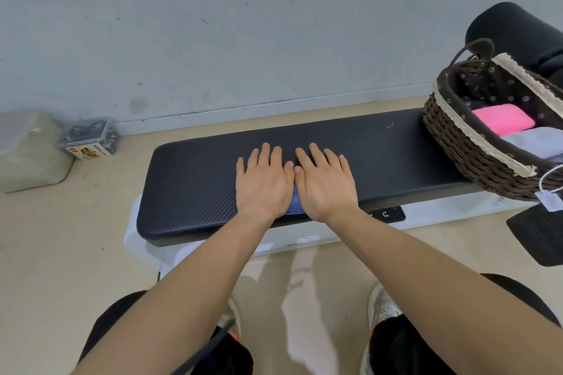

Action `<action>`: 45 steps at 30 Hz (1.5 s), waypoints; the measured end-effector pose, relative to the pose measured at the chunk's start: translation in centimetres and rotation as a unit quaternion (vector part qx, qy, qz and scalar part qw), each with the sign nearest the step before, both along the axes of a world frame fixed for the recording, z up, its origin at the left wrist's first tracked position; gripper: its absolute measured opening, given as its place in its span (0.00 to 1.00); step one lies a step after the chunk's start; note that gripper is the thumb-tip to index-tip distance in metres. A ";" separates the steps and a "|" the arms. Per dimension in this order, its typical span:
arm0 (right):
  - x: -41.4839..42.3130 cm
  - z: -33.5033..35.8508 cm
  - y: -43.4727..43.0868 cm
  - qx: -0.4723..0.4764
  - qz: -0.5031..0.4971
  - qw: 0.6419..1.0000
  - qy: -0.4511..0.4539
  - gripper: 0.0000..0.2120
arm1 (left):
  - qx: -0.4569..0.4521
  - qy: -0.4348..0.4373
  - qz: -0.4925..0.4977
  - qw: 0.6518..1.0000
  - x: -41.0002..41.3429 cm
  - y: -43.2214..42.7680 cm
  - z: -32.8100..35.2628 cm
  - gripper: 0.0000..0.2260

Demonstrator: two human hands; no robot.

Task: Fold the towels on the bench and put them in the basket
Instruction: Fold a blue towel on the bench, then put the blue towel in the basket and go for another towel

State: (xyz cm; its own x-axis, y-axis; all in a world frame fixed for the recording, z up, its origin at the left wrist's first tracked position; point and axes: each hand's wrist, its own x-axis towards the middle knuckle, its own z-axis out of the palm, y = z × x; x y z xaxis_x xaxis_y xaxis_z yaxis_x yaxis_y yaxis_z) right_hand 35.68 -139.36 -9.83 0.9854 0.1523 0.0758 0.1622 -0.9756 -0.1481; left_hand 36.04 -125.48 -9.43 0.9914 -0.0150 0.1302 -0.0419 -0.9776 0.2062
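A left hand (263,183) and right hand (324,184), laid flat, hide nearly all of a blue towel (294,202); only a strip shows between them. The basket (457,143) is cut off at the right edge.

Black padded bench (198,192) runs across mid-frame on a white base. Right end: wicker basket (457,143) sits on the pad. Centre, near the front edge: small blue towel (295,203), mostly covered by left hand (263,183) and right hand (324,184), both flat, fingertips on the pad.
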 end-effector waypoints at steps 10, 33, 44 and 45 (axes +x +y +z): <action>-2.2 2.4 -2.4 0.100 0.076 0.992 0.026 0.20 | 0.003 0.011 -0.129 0.992 -3.4 3.2 2.4 0.21; -5.7 20.7 -26.0 0.411 -0.112 0.904 0.026 0.15 | -0.393 0.112 -0.165 0.898 -0.8 -17.1 17.7 0.20; 3.6 20.5 -35.5 0.317 -0.257 0.910 -0.071 0.19 | -0.429 0.109 -0.153 0.883 9.0 -28.7 18.6 0.16; 4.7 20.3 -36.1 0.300 -0.260 0.915 -0.075 0.18 | -0.410 0.096 -0.152 0.894 10.1 -29.7 18.3 0.15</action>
